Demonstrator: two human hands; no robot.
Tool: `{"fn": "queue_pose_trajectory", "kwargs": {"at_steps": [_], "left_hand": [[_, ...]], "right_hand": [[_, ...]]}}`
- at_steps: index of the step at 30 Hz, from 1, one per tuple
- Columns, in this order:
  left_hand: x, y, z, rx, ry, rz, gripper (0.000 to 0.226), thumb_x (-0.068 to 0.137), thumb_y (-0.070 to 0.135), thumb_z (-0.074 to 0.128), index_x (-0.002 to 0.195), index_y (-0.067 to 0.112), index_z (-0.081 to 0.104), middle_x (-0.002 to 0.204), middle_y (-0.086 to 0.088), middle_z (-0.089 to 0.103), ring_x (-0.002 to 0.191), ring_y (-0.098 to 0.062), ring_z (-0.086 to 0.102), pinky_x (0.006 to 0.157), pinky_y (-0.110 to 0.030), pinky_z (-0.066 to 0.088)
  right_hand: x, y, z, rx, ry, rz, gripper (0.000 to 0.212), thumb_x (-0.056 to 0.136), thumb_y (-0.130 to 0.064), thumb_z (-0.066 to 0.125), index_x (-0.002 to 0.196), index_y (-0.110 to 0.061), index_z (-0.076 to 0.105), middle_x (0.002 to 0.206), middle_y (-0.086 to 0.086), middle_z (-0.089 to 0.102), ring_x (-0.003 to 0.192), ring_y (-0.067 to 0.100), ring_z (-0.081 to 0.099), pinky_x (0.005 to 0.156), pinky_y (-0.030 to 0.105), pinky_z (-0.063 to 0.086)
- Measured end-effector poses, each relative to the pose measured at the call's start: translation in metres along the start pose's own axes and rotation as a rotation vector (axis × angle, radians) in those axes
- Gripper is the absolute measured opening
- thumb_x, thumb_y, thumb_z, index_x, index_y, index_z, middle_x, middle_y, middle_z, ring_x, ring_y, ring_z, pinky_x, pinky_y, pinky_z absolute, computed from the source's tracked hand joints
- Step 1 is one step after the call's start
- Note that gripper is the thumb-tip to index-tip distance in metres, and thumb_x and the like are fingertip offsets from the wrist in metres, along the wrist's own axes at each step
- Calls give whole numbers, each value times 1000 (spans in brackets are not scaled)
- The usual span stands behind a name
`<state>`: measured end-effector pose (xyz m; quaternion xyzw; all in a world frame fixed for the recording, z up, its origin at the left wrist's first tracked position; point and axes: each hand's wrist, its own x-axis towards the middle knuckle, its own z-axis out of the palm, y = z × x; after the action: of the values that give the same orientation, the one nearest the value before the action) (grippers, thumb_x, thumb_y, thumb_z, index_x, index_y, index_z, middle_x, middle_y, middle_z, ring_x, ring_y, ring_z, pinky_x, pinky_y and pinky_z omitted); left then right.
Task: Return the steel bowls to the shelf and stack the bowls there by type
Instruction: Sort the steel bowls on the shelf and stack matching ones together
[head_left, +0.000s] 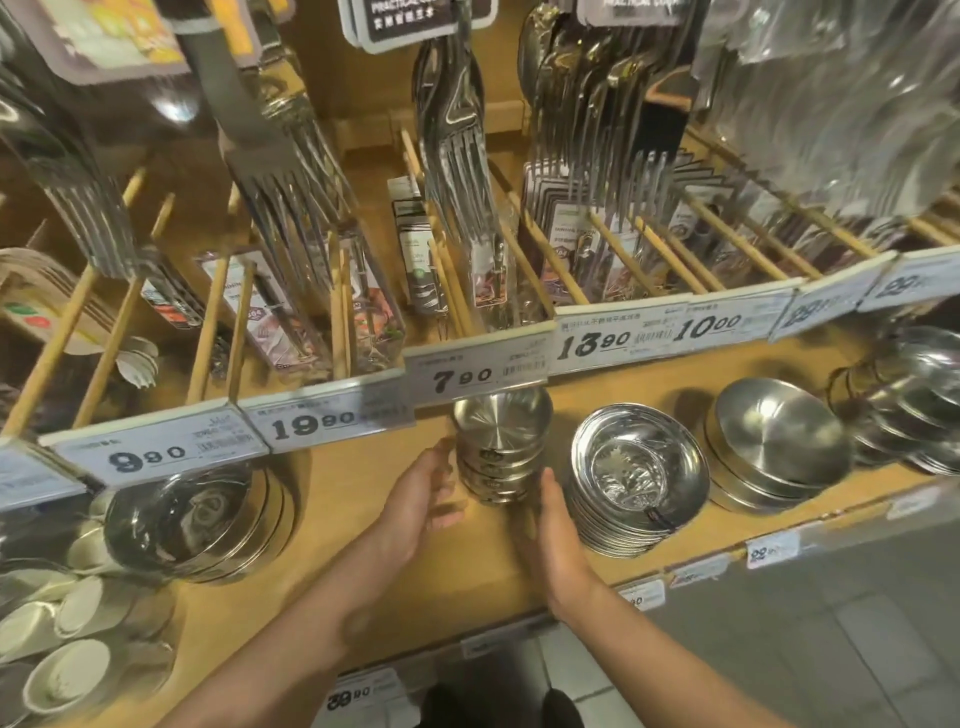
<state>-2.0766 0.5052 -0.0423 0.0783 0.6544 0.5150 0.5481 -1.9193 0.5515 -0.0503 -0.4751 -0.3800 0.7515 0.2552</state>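
Brushed steel everywhere — a stack of small straight-walled bowls (500, 447) stands on the wooden shelf (363, 499), right under the 7.90 price tag (475, 375). Beside it to the right, a stack of shallow mirror-polished bowls (638, 475), then a stack of upturned matte bowls (776, 444) showing their domed bottoms. Off to the left sits a stack of wide round steel bowls (200, 519), with white ceramic cups (67, 623) past that. Above, packaged forks (457, 171) hang over wooden dividers. The left hand (421, 499) and right hand (553, 540) flank the small stack — fingers straight and relaxed, palms facing in, the left fingertips just at its side; contact is hard to tell.
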Motion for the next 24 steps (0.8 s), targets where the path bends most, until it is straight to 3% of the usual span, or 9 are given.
{"fn": "queue_pose_trajectory", "kwargs": {"at_steps": [2, 4, 7, 11, 14, 18, 21, 24], "left_hand": [[-5, -16, -3, 19, 12, -29, 31, 103, 31, 45, 129, 25, 60, 115, -10, 55, 105, -24, 55, 93, -45, 52], [-14, -33, 0, 34, 24, -81, 16, 106, 25, 45, 105, 27, 61, 106, -6, 57, 96, -20, 58, 95, -47, 52], [-29, -53, 13, 64, 55, -112, 18, 106, 20, 47, 91, 25, 57, 95, -3, 59, 85, -17, 59, 80, -39, 55], [-49, -71, 42, 84, 52, -55, 13, 102, 21, 50, 101, 24, 63, 100, -5, 64, 94, -21, 63, 79, -37, 57], [-60, -82, 73, 77, 68, -36, 15, 99, 19, 52, 102, 21, 66, 92, -4, 65, 86, -19, 66, 73, -34, 58], [-71, -98, 129, 59, 137, -67, 18, 95, 15, 52, 96, 21, 69, 81, 1, 69, 79, -15, 69, 66, -29, 59], [-81, -113, 174, 50, 160, -106, 18, 94, 18, 51, 103, 19, 67, 82, 1, 66, 84, -17, 64, 69, -31, 58], [-89, -119, 219, 68, 116, -109, 36, 84, 42, 63, 112, 18, 64, 99, -2, 66, 96, -18, 64, 76, -34, 58]], "right_hand": [[-14, 9, -13, -90, -17, 4, 49, 106, -49, 32, 150, -30, 44, 147, -6, 55, 132, 12, 54, 114, 40, 42], [-28, 17, -29, -137, -23, 74, 38, 106, -44, 38, 138, -33, 54, 131, -6, 66, 111, 12, 69, 90, 30, 57], [-46, 19, -55, -205, -15, 172, 28, 106, -32, 43, 125, -26, 62, 114, 2, 70, 96, 23, 72, 72, 27, 58], [-58, 8, -92, -216, -3, 226, 29, 106, -26, 44, 124, -10, 59, 108, 11, 67, 95, 23, 66, 75, 33, 57], [-66, -5, -127, -246, -11, 218, 32, 106, -24, 44, 124, -2, 60, 99, 11, 62, 85, 20, 60, 70, 30, 54], [-73, -27, -191, -247, -21, 221, 31, 107, -24, 40, 126, -12, 62, 98, 8, 58, 96, 21, 57, 91, 42, 53], [-73, -44, -248, -210, -8, 199, 30, 106, -26, 43, 123, -14, 65, 94, 5, 61, 92, 18, 60, 85, 37, 52], [-65, -63, -300, -189, 50, 174, 29, 104, -32, 46, 115, -15, 67, 100, 5, 70, 96, 17, 67, 73, 33, 56]]}}
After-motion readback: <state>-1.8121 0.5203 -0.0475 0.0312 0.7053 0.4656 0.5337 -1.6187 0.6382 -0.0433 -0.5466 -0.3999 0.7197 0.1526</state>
